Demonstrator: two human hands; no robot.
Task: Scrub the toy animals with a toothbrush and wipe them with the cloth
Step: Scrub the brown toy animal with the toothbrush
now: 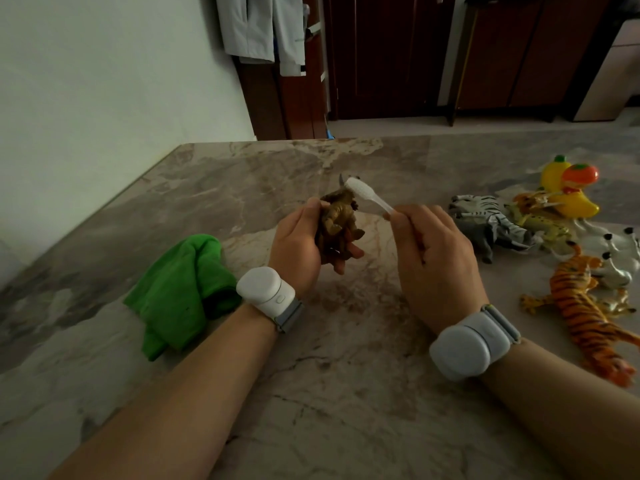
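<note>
My left hand (299, 251) grips a brown toy animal (337, 216) above the middle of the marble table, its head pointing away from me. My right hand (433, 261) holds a white toothbrush (367, 196) by the handle, and the bristle head lies against the toy's head end. A crumpled green cloth (180, 292) lies on the table left of my left wrist. To the right lie more toy animals: a grey striped one (485, 216), a yellowish spotted one (540, 223), an orange tiger (585, 313) and a white one (620, 258).
The marble table (346, 393) runs along a pale wall on the left. Yellow and orange plastic fruit toys (571, 185) sit at the far right. Beyond the table's far edge stand dark wooden doors (388, 53) and hanging pale clothes (263, 26).
</note>
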